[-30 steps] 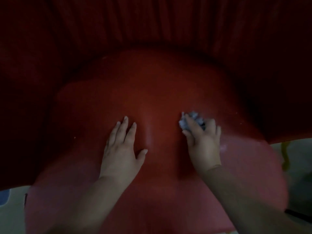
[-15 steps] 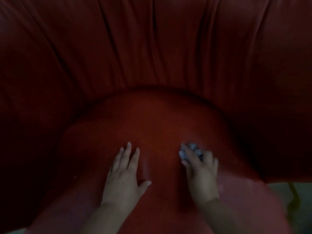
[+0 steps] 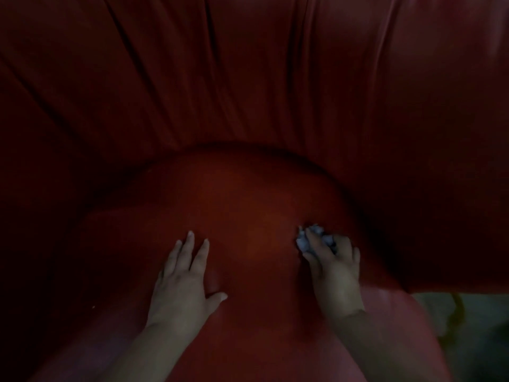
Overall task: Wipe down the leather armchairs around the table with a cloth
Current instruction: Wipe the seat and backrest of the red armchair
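Head view, dim and blurred: the left hand (image 3: 180,285) lies flat, fingers spread, on the red armchair (image 3: 242,205) seat. The right hand (image 3: 334,267) clutches a pale crumpled cloth (image 3: 304,241) against the seat; its fingers mostly hide the cloth. Forearms are cut off below.

A dark red leather armchair (image 3: 248,106) fills the frame, its pleated back across the top, rounded seat below. A small crumpled pale-blue cloth (image 3: 304,241) lies bunched right of centre.
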The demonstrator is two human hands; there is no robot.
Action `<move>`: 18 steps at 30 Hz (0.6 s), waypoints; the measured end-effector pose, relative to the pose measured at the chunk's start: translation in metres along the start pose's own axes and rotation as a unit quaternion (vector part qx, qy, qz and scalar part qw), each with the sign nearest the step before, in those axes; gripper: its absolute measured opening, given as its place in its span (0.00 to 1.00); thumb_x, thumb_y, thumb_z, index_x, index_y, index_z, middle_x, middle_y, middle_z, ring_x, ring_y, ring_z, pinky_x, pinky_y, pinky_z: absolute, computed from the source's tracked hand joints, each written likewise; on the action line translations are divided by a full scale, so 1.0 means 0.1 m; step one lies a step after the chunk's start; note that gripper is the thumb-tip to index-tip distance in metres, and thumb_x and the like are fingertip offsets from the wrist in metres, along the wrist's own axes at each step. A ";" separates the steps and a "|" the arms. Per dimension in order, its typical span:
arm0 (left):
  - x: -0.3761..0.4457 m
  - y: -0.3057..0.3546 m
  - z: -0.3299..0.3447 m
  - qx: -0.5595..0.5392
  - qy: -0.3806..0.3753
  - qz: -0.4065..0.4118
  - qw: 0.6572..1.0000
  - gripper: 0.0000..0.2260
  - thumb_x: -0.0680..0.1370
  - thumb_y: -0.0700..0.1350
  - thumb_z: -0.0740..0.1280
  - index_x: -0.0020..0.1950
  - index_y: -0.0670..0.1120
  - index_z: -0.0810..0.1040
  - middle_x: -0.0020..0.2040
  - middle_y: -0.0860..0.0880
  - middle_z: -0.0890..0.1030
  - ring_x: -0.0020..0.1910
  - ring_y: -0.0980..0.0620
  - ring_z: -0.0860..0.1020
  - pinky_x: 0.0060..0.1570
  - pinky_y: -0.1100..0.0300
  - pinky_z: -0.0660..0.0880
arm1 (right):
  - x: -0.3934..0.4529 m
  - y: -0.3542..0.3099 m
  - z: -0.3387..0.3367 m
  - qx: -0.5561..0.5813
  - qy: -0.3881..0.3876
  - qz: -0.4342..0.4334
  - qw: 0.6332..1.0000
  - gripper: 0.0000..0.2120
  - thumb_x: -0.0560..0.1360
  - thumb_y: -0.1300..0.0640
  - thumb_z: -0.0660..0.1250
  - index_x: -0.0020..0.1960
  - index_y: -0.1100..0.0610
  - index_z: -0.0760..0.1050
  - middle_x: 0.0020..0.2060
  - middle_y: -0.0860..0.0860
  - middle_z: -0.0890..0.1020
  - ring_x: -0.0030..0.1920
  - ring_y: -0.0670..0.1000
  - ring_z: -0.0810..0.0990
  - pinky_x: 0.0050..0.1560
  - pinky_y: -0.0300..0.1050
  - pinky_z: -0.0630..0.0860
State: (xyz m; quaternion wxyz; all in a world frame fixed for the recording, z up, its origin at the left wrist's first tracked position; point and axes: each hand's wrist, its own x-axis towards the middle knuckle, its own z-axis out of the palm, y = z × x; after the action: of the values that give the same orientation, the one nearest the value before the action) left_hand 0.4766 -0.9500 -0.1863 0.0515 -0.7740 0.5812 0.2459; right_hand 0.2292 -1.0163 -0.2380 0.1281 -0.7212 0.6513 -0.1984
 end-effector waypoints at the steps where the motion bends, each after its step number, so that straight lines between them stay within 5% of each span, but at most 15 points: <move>1: 0.00 0.02 0.01 -0.004 0.007 0.002 1.000 0.46 0.72 0.65 0.67 0.78 0.56 0.40 0.74 0.56 0.30 0.76 0.52 0.36 0.75 0.53 0.48 | 0.03 -0.07 -0.01 0.006 0.005 -0.014 1.000 0.16 0.76 0.54 0.67 0.64 0.47 0.77 0.53 0.56 0.74 0.46 0.57 0.73 0.54 0.54 0.71; 10: 0.06 0.16 0.09 0.029 0.003 0.007 1.000 0.46 0.70 0.67 0.66 0.78 0.56 0.42 0.78 0.54 0.36 0.77 0.51 0.38 0.75 0.51 0.51 | 0.14 0.34 0.00 -0.093 0.021 -0.007 0.995 0.21 0.71 0.61 0.73 0.61 0.47 0.79 0.55 0.57 0.75 0.48 0.60 0.72 0.47 0.56 0.75; 18: 0.05 0.19 0.11 0.031 0.004 0.012 0.999 0.46 0.69 0.66 0.68 0.79 0.55 0.46 0.79 0.53 0.40 0.77 0.50 0.41 0.75 0.49 0.52 | -0.26 0.53 -0.17 -0.105 0.117 0.099 0.983 0.17 0.75 0.53 0.62 0.60 0.55 0.80 0.50 0.62 0.76 0.42 0.62 0.73 0.43 0.55 0.74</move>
State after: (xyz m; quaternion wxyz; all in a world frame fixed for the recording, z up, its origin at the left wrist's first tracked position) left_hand 0.4569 -0.9568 -0.1940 0.0704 -0.7660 0.5980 0.2250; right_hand 0.1728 -0.9960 -0.2497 -0.0065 -0.6344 0.7472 -0.1981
